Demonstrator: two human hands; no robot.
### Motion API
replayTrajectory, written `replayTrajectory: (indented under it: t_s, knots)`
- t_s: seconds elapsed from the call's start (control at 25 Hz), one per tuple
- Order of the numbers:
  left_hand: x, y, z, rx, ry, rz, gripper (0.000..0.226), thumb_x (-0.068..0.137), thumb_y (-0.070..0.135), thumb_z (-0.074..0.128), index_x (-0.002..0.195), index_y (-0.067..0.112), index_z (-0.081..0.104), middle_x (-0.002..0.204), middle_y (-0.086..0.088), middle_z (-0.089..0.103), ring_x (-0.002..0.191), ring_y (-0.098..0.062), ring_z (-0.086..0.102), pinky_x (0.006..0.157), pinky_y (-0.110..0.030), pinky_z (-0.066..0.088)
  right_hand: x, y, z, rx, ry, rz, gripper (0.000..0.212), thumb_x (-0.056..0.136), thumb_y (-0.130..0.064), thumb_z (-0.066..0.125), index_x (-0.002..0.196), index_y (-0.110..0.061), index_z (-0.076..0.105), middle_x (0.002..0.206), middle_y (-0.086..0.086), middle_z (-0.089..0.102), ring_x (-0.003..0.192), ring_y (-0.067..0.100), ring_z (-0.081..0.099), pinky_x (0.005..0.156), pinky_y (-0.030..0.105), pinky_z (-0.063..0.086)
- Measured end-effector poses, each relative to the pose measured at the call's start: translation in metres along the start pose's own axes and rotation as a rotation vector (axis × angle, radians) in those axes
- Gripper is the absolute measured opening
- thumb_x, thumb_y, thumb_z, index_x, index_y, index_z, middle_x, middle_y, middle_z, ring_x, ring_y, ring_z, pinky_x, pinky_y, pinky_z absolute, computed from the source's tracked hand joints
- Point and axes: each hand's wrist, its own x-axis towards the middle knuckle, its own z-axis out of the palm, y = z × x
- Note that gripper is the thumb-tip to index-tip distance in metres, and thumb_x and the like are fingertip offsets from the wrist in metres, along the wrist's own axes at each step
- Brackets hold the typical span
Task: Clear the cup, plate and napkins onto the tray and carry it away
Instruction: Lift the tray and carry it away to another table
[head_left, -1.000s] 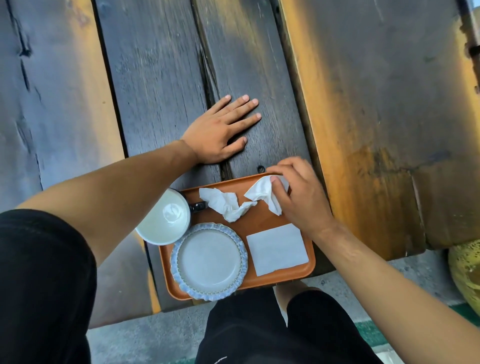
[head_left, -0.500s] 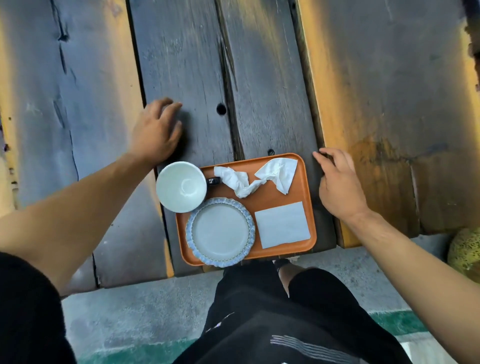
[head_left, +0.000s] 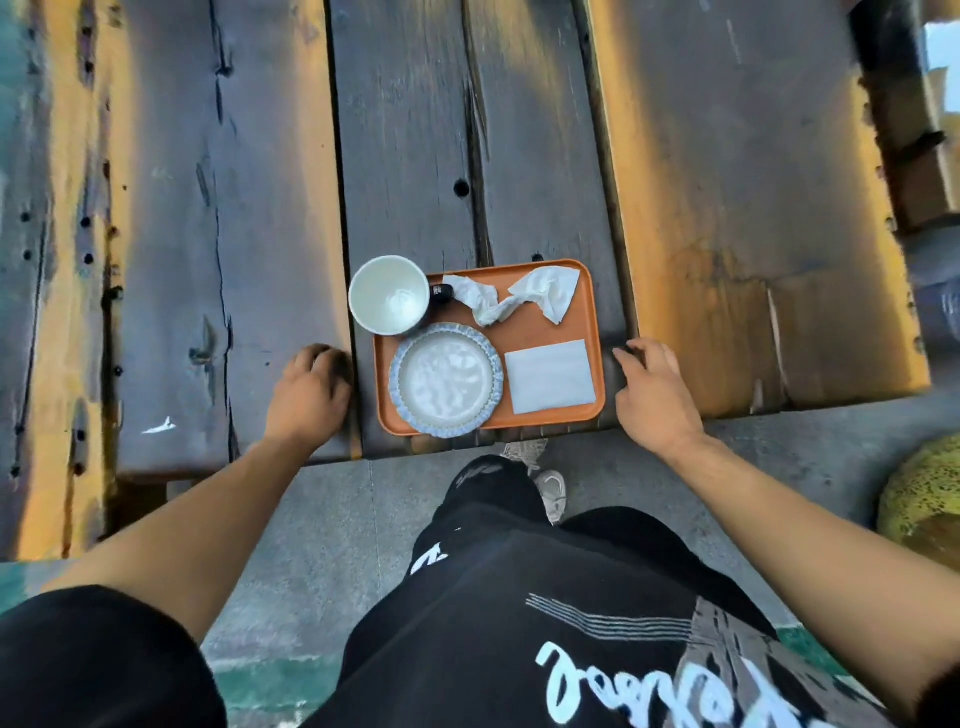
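Note:
An orange tray (head_left: 540, 325) lies at the near edge of the dark wooden table. On it sit a blue-rimmed white plate (head_left: 445, 378), a flat folded napkin (head_left: 549, 376) and crumpled napkins (head_left: 519, 299). A white cup (head_left: 388, 294) stands over the tray's far left corner, overhanging its edge. My left hand (head_left: 310, 395) rests on the table just left of the tray, fingers curled, holding nothing. My right hand (head_left: 653, 395) is just right of the tray, fingers loosely bent, fingertips near its rim but apart from it.
A small dark object (head_left: 441, 292) lies on the tray beside the cup. The table (head_left: 270, 208) is made of wide cracked planks with orange-lit patches. Below its edge are grey pavement, my black trousers and shoe (head_left: 551, 488). A yellow-green round thing (head_left: 922, 493) sits at the right.
My left hand came back from the far left of the cup to beside the tray's near left edge. My right hand slid down along the tray's right side. The camera pulled back.

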Motion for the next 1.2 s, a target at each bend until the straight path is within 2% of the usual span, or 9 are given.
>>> replayTrajectory:
  t_s: [0.2, 0.44, 0.6, 0.72, 0.84, 1.04, 1.2]
  knots:
    - [-0.079, 0.024, 0.024, -0.055, -0.086, -0.036, 0.044, 0.096, 0.014, 0.055, 0.139, 0.004, 0.054, 0.143, -0.015, 0.052, 0.130, -0.038, 0.050, 0.109, -0.048, 0.045, -0.036, -0.004, 0.009, 0.003, -0.022, 0.025, 0.062, 0.092, -0.008, 0.054, 0.152, -0.006, 0.038, 0.157, 0.016, 0.028, 0.146, 0.031, 0.023, 0.121, 0.040, 0.029]
    - [-0.152, 0.058, 0.051, -0.134, -0.051, -0.157, 0.040, 0.097, 0.020, 0.052, 0.135, 0.006, 0.057, 0.137, -0.011, 0.055, 0.128, -0.031, 0.051, 0.101, -0.043, 0.048, -0.094, 0.002, 0.029, 0.000, -0.083, 0.049, 0.055, 0.093, -0.013, 0.056, 0.147, -0.010, 0.045, 0.158, 0.010, 0.025, 0.145, 0.027, 0.026, 0.114, 0.043, 0.039]
    - [-0.187, 0.070, 0.067, -0.286, -0.156, -0.201, 0.042, 0.095, 0.022, 0.057, 0.135, 0.011, 0.058, 0.142, -0.006, 0.053, 0.132, -0.027, 0.051, 0.109, -0.038, 0.041, -0.132, 0.009, 0.048, -0.059, -0.147, 0.016, 0.052, 0.093, -0.016, 0.054, 0.144, -0.011, 0.048, 0.155, 0.010, 0.029, 0.142, 0.028, 0.029, 0.113, 0.040, 0.039]
    - [-0.203, 0.073, 0.074, -0.359, -0.237, -0.237, 0.040, 0.092, 0.022, 0.059, 0.131, 0.014, 0.061, 0.139, -0.006, 0.057, 0.127, -0.026, 0.055, 0.109, -0.036, 0.042, -0.149, 0.012, 0.061, -0.092, -0.203, 0.007, 0.048, 0.094, -0.021, 0.054, 0.142, -0.013, 0.050, 0.149, 0.009, 0.034, 0.138, 0.028, 0.033, 0.113, 0.039, 0.037]
    - [-0.210, 0.072, 0.076, -0.377, -0.270, -0.300, 0.036, 0.091, 0.023, 0.060, 0.125, 0.015, 0.065, 0.132, -0.006, 0.064, 0.119, -0.026, 0.061, 0.105, -0.035, 0.046, -0.155, 0.008, 0.066, -0.075, -0.243, 0.008, 0.048, 0.094, -0.022, 0.052, 0.141, -0.014, 0.051, 0.142, 0.008, 0.041, 0.134, 0.028, 0.038, 0.112, 0.039, 0.038]
    - [-0.216, 0.071, 0.077, -0.334, -0.350, -0.366, 0.019, 0.090, 0.024, 0.059, 0.105, 0.016, 0.068, 0.108, -0.009, 0.074, 0.104, -0.029, 0.066, 0.088, -0.033, 0.049, -0.150, 0.005, 0.064, -0.025, -0.381, -0.027, 0.046, 0.095, -0.023, 0.049, 0.141, -0.017, 0.052, 0.142, 0.006, 0.044, 0.136, 0.026, 0.038, 0.113, 0.040, 0.039]
    - [-0.207, 0.071, 0.073, -0.374, -0.401, -0.393, 0.012, 0.086, 0.024, 0.059, 0.090, 0.018, 0.069, 0.096, -0.004, 0.076, 0.097, -0.025, 0.069, 0.086, -0.033, 0.053, -0.143, 0.002, 0.059, -0.028, -0.424, -0.018, 0.043, 0.097, -0.022, 0.048, 0.139, -0.018, 0.055, 0.140, 0.005, 0.049, 0.131, 0.024, 0.048, 0.111, 0.036, 0.040]
